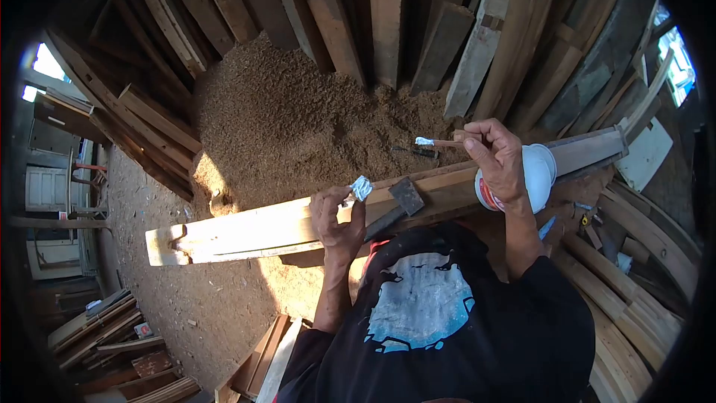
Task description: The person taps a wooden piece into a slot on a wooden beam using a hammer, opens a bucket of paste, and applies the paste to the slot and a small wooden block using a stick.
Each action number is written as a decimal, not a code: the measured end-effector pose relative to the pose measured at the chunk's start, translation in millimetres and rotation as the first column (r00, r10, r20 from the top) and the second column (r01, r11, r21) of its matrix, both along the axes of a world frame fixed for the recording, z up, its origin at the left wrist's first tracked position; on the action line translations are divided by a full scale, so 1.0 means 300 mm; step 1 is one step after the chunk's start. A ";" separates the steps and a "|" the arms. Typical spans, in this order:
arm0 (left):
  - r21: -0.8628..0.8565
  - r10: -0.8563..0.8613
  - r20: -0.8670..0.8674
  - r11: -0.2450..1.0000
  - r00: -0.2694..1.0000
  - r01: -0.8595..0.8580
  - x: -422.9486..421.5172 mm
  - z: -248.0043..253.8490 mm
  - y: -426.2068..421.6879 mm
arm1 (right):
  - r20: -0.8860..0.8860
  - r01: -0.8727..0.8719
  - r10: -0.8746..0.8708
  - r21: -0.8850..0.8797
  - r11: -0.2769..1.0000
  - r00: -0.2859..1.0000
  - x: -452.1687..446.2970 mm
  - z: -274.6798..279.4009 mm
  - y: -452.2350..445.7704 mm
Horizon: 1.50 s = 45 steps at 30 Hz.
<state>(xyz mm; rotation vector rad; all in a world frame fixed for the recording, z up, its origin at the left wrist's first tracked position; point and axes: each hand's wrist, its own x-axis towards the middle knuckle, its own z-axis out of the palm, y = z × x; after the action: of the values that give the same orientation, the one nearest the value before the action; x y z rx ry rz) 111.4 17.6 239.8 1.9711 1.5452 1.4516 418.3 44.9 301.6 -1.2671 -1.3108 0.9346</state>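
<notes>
My left hand (pixel 339 222) is closed, pinching a small crumpled silvery-white piece (pixel 362 188) that sticks up from the fingertips; its material is unclear. A thin wooden stick (pixel 445 143) lies between the thumb and fingers of my right hand (pixel 498 160), its tip coated in something white and pointing left. Behind and beside my right wrist stands a white tub (pixel 537 177) with some red print. Below both hands a long wooden beam (pixel 246 230) runs across in front of me. A hammer (pixel 406 196) rests on it, just right of my left hand.
A large heap of sawdust (pixel 276 104) lies beyond the beam. Boards (pixel 386 22) lean upright behind it. More planks (pixel 626 306) are stacked at right, and others (pixel 112 336) at lower left. Small tools and scraps (pixel 589 216) lie on the ground at right.
</notes>
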 end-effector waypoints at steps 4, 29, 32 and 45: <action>-0.012 0.006 -0.028 1.000 1.000 -0.006 -0.022 -0.022 0.057 | 0.143 0.258 -0.257 0.014 0.966 0.956 0.193 -0.026 -0.067; -0.434 -0.043 0.498 0.853 0.866 0.292 0.078 -0.239 0.208 | -0.398 0.600 -0.623 -0.198 0.775 0.673 0.753 -0.247 -0.315; -0.341 -0.081 0.818 0.729 0.569 0.594 0.249 -0.234 0.208 | 0.549 0.934 -0.755 -0.200 0.297 0.358 0.953 -0.481 -0.365; -0.324 0.262 0.918 0.064 0.298 0.944 0.819 -0.290 0.064 | 0.510 0.906 -0.820 -0.422 0.026 0.261 1.207 -1.159 -0.382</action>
<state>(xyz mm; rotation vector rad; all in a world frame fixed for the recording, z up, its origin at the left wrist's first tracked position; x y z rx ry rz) 357.2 36.8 152.8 0.4280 0.6319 0.5013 780.3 -69.7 -46.2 -2.3215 0.0842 0.3090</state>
